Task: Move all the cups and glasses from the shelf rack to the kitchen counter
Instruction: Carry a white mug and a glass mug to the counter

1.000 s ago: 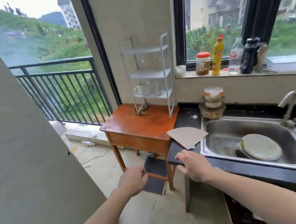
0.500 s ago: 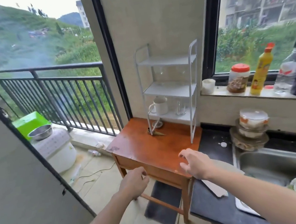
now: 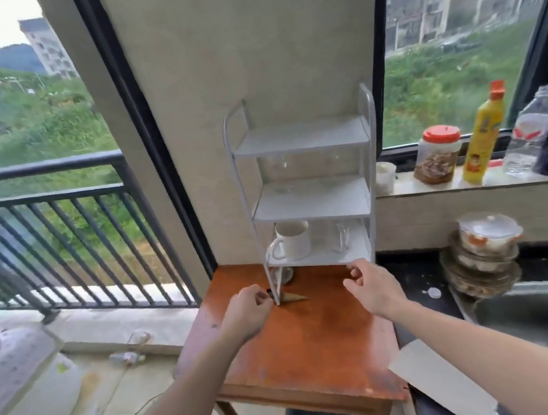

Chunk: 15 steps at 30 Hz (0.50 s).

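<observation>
Before the shelf rack (image 3: 310,200) with its white mug (image 3: 292,241) and glass (image 3: 341,237), the grip of the left hand (image 3: 248,313) curls empty, that of the right hand (image 3: 374,288) spreads loosely.

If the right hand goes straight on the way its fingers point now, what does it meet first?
Likely the front edge of the rack's lowest shelf, just ahead of the right hand; the clear glass stands right behind it. Depth is unclear.

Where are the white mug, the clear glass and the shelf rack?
white mug (image 3: 293,242): head view, on its side wall.
clear glass (image 3: 341,237): head view, on its body.
shelf rack (image 3: 312,196): head view, on its bare middle shelf.
</observation>
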### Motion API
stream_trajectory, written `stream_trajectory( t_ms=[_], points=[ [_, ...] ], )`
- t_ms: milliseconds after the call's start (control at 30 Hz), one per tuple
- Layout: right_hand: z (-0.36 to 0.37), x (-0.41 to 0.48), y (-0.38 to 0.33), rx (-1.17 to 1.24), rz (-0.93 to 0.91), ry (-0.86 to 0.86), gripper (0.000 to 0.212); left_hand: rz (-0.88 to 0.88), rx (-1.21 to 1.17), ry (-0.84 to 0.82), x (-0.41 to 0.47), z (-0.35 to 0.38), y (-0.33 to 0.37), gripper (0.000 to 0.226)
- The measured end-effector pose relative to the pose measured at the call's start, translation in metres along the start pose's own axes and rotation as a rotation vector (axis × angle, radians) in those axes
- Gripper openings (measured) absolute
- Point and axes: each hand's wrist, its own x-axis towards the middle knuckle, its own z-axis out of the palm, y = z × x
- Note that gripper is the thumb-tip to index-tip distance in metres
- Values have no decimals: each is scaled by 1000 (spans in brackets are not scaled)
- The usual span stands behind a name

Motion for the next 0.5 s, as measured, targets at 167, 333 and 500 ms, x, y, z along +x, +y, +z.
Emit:
stream_trajectory(
  t_ms=[167, 333, 500],
  points=[
    [10, 52, -5, 196, 131, 111, 49, -21, -185, -38, 72, 15, 4, 13],
    [27, 100, -6, 414, 260, 169, 51, -23, -221, -28, 130, 31, 18, 44],
    [42, 124, 7, 574, 287, 156, 47, -32, -237, -31, 174, 51, 20, 45]
  ],
)
